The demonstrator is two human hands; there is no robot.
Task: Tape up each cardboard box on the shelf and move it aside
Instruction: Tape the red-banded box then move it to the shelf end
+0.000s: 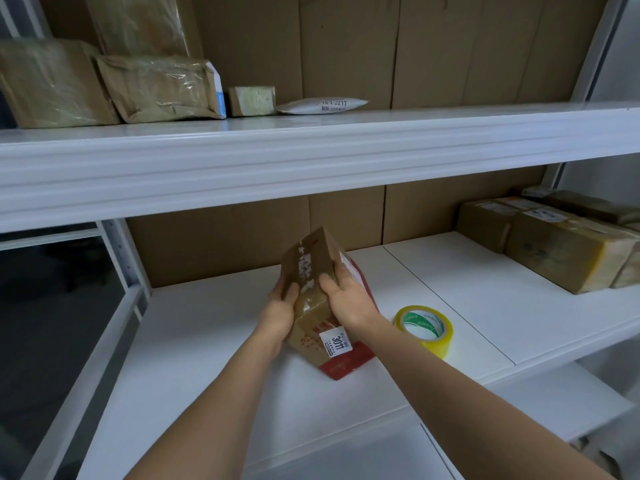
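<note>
A small brown cardboard box (313, 268) with red print and a white label reading 3011 stands tilted on the white lower shelf (214, 341), one edge up. My left hand (278, 313) grips its left side, thumb on the top face. My right hand (346, 296) grips its right side, thumb pressed on the torn tape strip along the top. A roll of yellowish clear tape (424, 330) with a green and white core lies flat on the shelf just right of the box.
Several taped brown boxes (561, 244) sit at the right end of the lower shelf. On the upper shelf (311, 157) lie wrapped parcels (162, 88), a small box (252, 100) and a white mailer (323, 105). Cardboard sheets line the back.
</note>
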